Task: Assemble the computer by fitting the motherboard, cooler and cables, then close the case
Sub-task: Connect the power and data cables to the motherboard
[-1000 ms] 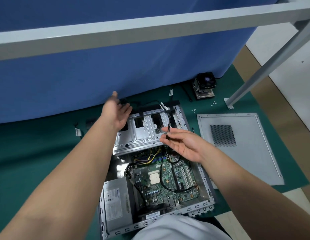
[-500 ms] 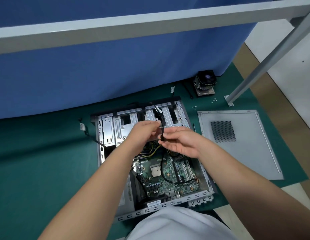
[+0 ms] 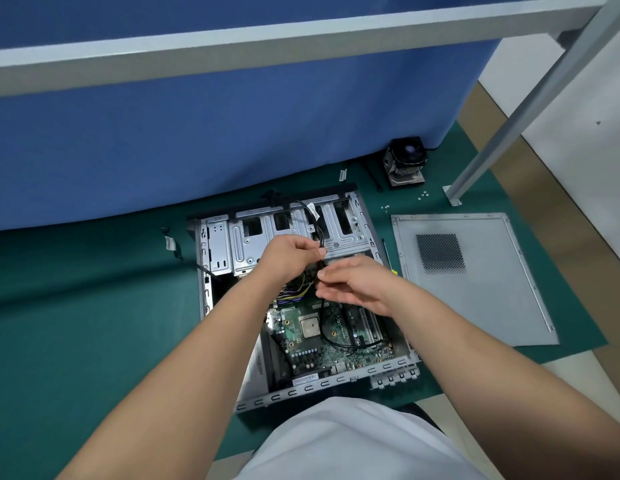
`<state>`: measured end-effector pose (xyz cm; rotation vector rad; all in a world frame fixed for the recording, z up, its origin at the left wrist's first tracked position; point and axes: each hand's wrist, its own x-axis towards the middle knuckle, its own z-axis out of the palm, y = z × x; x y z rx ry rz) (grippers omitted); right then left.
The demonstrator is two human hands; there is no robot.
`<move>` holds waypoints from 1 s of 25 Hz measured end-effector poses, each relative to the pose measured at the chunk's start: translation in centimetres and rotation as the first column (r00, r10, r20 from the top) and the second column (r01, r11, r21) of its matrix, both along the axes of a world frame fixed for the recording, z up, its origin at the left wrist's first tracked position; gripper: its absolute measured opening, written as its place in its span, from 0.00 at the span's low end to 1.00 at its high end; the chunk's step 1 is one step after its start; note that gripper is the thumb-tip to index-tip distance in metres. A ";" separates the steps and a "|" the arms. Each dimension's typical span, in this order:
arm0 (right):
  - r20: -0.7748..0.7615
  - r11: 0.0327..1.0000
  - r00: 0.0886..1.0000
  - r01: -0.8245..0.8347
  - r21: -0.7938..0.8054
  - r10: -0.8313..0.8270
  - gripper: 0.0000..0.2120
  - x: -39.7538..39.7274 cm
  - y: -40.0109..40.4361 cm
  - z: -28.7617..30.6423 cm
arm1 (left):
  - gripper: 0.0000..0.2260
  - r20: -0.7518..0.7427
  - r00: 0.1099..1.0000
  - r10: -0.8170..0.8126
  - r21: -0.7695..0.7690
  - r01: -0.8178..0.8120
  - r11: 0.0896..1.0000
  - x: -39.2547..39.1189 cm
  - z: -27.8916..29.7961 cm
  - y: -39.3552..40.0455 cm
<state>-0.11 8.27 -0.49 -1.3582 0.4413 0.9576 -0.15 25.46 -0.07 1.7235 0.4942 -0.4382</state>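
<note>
An open computer case (image 3: 215, 271) lies flat on a green mat. The green motherboard (image 3: 308, 344) sits inside it with a bare CPU (image 3: 309, 329). A thin black cable (image 3: 327, 336) loops over the board and runs up across the silver drive cage (image 3: 246, 240). My left hand (image 3: 289, 256) pinches this cable above the cage's near edge. Just below it, my right hand (image 3: 353, 282) pinches the same cable. The cooler (image 3: 405, 164) stands apart at the back right. The grey side panel (image 3: 474, 278) lies right of the case.
A blue partition (image 3: 232, 133) rises directly behind the case. A slanted grey frame leg (image 3: 509, 126) lands on a foot at the back right. Small screws (image 3: 422, 195) are scattered near the cooler. A screwdriver (image 3: 388, 258) lies between case and panel. Loose cables lie left of the case.
My left hand came back from the case's far edge and took hold of the black cable beside my right hand. The drive cage now lies flat in the case.
</note>
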 end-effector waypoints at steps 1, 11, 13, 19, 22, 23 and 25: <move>0.028 1.000 1.000 -0.013 -0.023 0.014 0.10 -0.4 0.2 -0.1 | 0.06 0.012 1.000 -0.012 0.030 0.012 0.999 -0.3 -0.1 0.0; 0.164 0.953 0.966 -0.150 -0.263 0.198 0.01 -5.0 1.2 -2.9 | 0.07 0.194 0.958 -0.211 0.409 0.117 0.905 -5.9 -1.9 1.3; 0.173 0.928 0.958 -0.162 -0.335 0.229 0.01 -5.7 0.9 -3.8 | 0.11 0.285 0.907 -0.311 0.633 0.066 0.772 -7.0 -2.8 3.3; 0.238 0.854 0.920 -0.160 -0.495 0.310 0.03 -4.4 0.5 -6.2 | 0.25 0.085 0.855 -0.512 0.908 0.145 0.392 -9.3 -6.6 8.2; 0.268 0.765 0.854 -0.207 -0.610 0.446 0.04 -2.7 0.7 -7.4 | 0.25 0.112 0.853 -0.510 0.932 0.088 0.353 -9.4 -7.2 8.0; 0.277 0.734 0.830 -0.214 -0.645 0.484 0.05 -2.1 0.8 -7.9 | 0.24 0.117 0.855 -0.506 0.935 0.077 0.347 -9.3 -7.4 7.9; 0.315 0.715 0.801 -0.190 -0.673 0.510 0.05 -1.0 1.4 -8.8 | 0.23 0.127 0.853 -0.506 0.941 0.058 0.334 -9.2 -7.7 8.0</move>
